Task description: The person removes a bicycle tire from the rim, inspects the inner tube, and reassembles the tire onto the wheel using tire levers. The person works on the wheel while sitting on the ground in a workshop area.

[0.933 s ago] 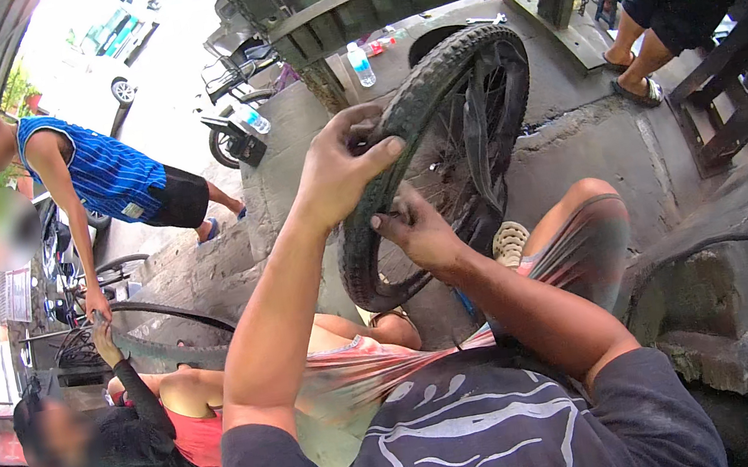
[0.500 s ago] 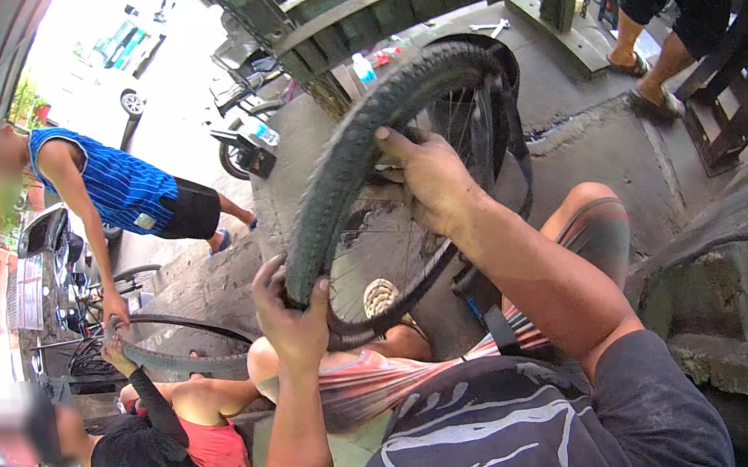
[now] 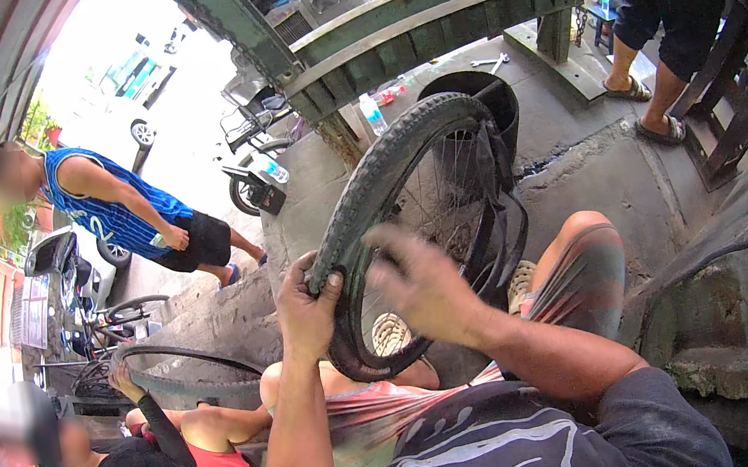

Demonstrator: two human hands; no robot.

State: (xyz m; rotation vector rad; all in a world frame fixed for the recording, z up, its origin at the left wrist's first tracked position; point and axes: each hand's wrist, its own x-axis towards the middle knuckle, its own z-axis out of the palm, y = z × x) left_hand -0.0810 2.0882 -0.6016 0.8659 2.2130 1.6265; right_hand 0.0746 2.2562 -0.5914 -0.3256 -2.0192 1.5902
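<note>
A bicycle wheel [image 3: 345,201] with a knobby black tire stands tilted between my knees, its thin spokes showing in the middle. My left hand [image 3: 310,307] grips the tire's near-left side, thumb on the inner edge and fingers around the outside. Smeared by motion, my right hand [image 3: 428,291] is over the wheel's open middle, close to the tire's inner edge. Whether its fingers touch the rubber or hold anything cannot be made out. Loose black rubber, perhaps an inner tube [image 3: 511,230], hangs at the wheel's right side.
Behind the wheel stands a black bucket [image 3: 502,108]. A wrench [image 3: 492,63] and a water bottle [image 3: 373,115] are beyond it, near a green metal frame [image 3: 431,32]. One person in blue [image 3: 113,205] stands left; another [image 3: 150,450] sits holding a tire [image 3: 193,381]. Someone's legs [image 3: 652,86] are at right.
My right hand has left the tire's tread and moved down toward its inner edge. My left hand stays on the tire. The person in blue has let go of the other tire and straightened.
</note>
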